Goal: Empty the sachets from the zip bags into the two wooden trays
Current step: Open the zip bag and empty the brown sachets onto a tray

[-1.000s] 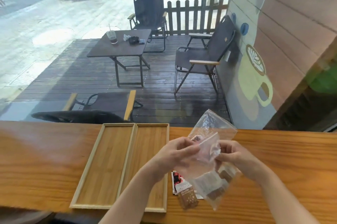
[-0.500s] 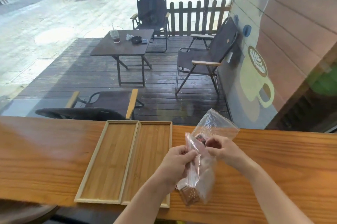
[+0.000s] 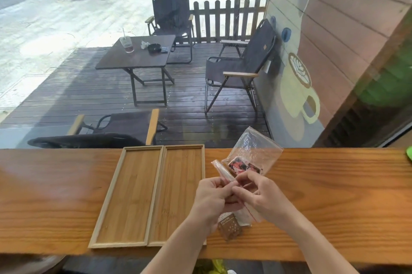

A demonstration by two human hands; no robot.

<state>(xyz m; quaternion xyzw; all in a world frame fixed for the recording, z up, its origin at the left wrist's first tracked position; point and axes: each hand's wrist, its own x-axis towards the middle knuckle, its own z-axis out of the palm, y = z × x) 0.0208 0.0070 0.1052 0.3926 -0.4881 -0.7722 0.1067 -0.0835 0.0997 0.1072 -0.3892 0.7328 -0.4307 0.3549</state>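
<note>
Just right of the two wooden trays, above the tabletop [image 3: 55, 195], I have both hands together on a clear zip bag [image 3: 246, 212]. My left hand [image 3: 211, 198] has its fingers [image 3: 225, 186] curled closed around the bag's upper edge, and my right hand [image 3: 263, 197] pinches the same plastic from the other side, its fingers [image 3: 245, 176] bent and pressed close to the left ones, so the two hands touch or nearly touch. Below the hands, still right of the trays, the bag hangs down with its red-lined strip showing, and a brown sachet [image 3: 229, 228] sits in its lower end near the front edge of the tabletop; I cannot tell whether that end rests on the wood. Beyond the hands, farther right of the trays, a second zip bag [image 3: 256, 151] lies on the tabletop with its far end raised, and red-and-black sachets [image 3: 243, 166] show through it. The left tray [image 3: 107, 202] and the right tray [image 3: 201, 162] lie side by side, long edges touching, both holding nothing, and my left forearm crosses the near right corner of the right tray. At the far right edge of the tabletop, well apart from the trays, a bit of something green [image 3: 409, 154] shows.
</note>
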